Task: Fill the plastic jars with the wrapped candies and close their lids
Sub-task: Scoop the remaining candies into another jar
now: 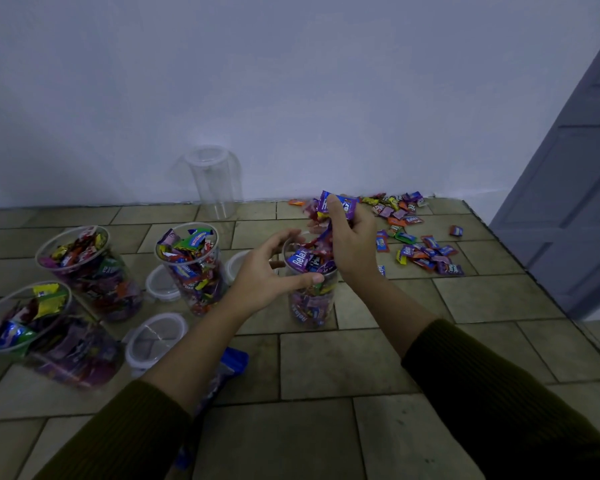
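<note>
Jar — clear plastic, nearly full of wrapped sweets — stands open on the tiled surface, near the middle of the head view. At its rim the left hand curls its grip round the jar, thumb on the near side and fingers on the far side. Just above the mouth, the right hand has its grip closed on a bunch of candies, a purple wrapper on top. To the right, loose candies lie scattered towards the wall. On the left stand three filled jars, lidless, with three lids among them. An empty jar stands against the wall — a blue packet lies under the left forearm.
</note>
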